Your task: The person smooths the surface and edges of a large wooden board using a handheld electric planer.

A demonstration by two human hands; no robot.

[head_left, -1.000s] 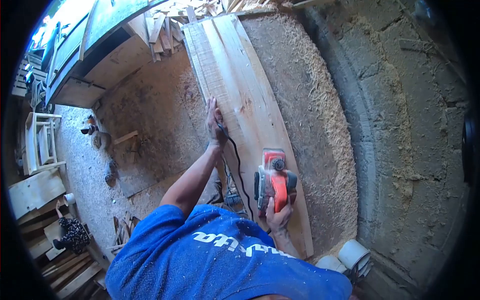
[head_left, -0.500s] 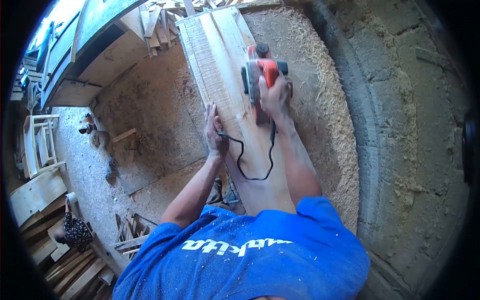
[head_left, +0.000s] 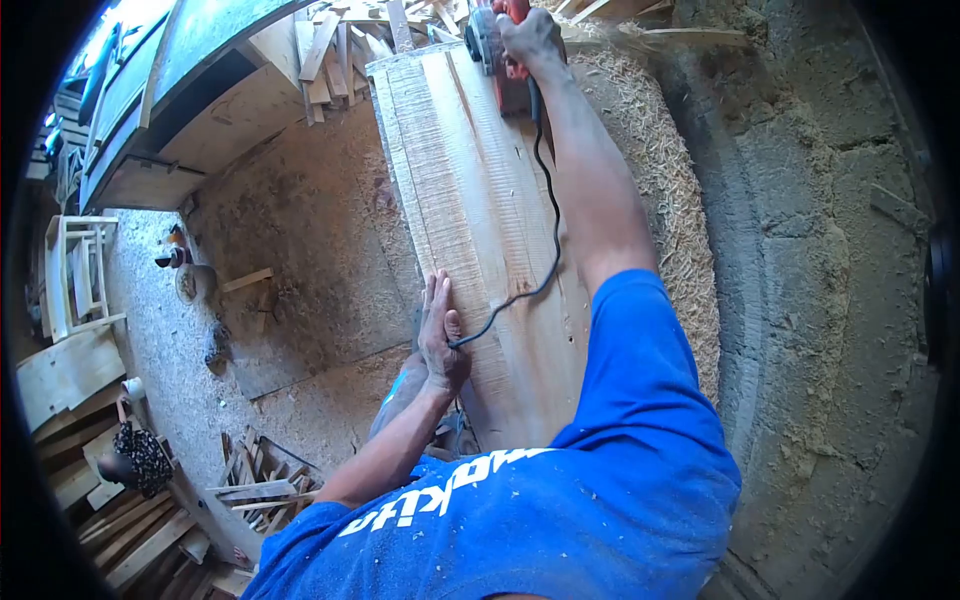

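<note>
A long pale wooden board (head_left: 440, 190) stretches away from my body, with saw marks across much of its face and a dark streak running lengthwise. My right hand (head_left: 535, 42) is wrapped round the handle of a red and black electric planer (head_left: 513, 95) at the board's far end. From the planer a black power cord (head_left: 556, 235) curves back over the wood to my left hand (head_left: 440, 345). That hand rests along the board's left edge, fingers extended, with the cord caught beside the thumb.
Wood shavings (head_left: 665, 190) lie heaped along the board's right side, near a rough concrete strip (head_left: 800, 250). Scrap wood pieces (head_left: 325, 50) are piled beyond the far end. At lower left, another person (head_left: 140, 460) is beside stacked planks (head_left: 150, 550). A white wooden frame (head_left: 85, 275) stands at left.
My right hand has pushed the planer forward to the board's far end, and the arm is stretched out. The cord has been drawn longer. My left hand sits closer to my body along the edge.
</note>
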